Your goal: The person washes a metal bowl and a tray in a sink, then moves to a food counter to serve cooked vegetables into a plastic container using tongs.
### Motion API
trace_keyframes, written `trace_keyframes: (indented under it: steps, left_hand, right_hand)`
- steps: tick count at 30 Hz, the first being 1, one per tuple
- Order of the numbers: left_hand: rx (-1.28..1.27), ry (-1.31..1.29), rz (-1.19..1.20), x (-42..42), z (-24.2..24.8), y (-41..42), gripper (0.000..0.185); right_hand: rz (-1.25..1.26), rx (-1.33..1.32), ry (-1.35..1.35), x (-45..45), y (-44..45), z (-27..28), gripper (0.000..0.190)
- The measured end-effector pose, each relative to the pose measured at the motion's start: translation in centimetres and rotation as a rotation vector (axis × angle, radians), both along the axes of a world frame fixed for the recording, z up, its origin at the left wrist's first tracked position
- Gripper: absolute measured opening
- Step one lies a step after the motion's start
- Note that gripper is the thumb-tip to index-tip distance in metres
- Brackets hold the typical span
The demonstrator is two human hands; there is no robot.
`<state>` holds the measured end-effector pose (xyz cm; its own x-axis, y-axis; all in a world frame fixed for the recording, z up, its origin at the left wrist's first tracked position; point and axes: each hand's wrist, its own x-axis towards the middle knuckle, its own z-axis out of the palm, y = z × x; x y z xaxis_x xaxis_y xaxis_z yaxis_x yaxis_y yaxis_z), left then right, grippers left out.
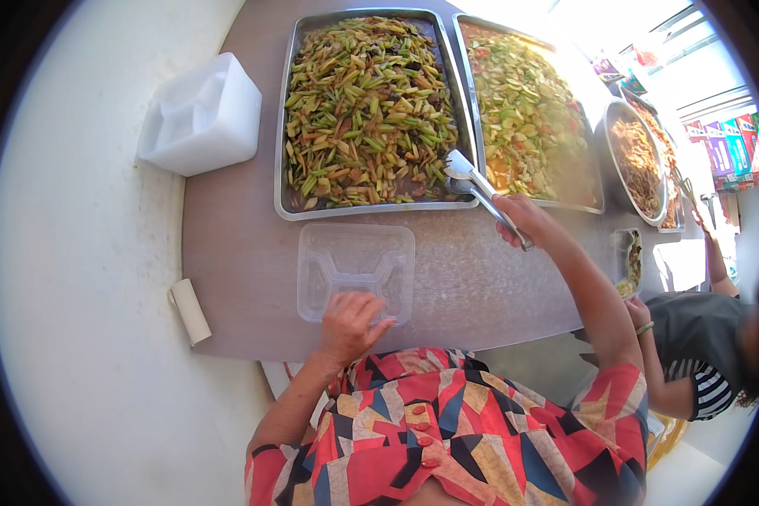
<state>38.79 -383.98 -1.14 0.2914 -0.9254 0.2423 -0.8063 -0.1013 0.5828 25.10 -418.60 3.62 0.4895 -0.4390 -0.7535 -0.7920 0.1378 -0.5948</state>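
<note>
My right hand (520, 218) grips metal serving tongs (481, 190). Their tips reach over the near right corner of a steel tray (379, 214) heaped with cooked celery pieces (373, 114). My left hand (352, 322) hovers at or rests on the near edge of a clear plastic compartment container (357, 250); whether it touches is unclear. The thumb stands apart from the fingers, and nothing shows in that hand. No food is visible in the container, though my hand hides part of it. To its right, a second steel tray (582, 207) holds sliced green vegetables in sauce (525, 114).
A stack of white compartment containers (228, 126) stands at the left by the wall. A cardboard roll (190, 312) lies at the table's left edge. Rightward are a metal basin (613, 152) of shredded food and a co-worker (689, 341), whose hand touches a partly filled container (629, 256).
</note>
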Motion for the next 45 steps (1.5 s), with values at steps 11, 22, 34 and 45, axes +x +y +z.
trace_keyframes:
  steps: [11,22,34,45]
  left_hand:
    - [0.248,0.135,0.634,7.0,-6.2,4.2,0.031]
    - [-0.031,0.285,0.609,4.8,-7.1,-1.4,0.021]
    - [0.035,0.229,0.618,3.7,-7.7,-2.6,0.018]
    - [0.009,0.249,0.601,4.1,-7.6,-2.5,0.019]
  right_hand:
    - [0.039,-0.204,-0.205,6.3,0.8,-5.4,0.050]
    - [0.037,-0.165,-0.336,3.9,1.9,-5.1,0.040]
    - [0.140,0.047,-0.394,0.6,4.5,-5.9,0.036]
    - [1.117,-0.933,-0.500,-0.3,0.3,-1.4,0.031]
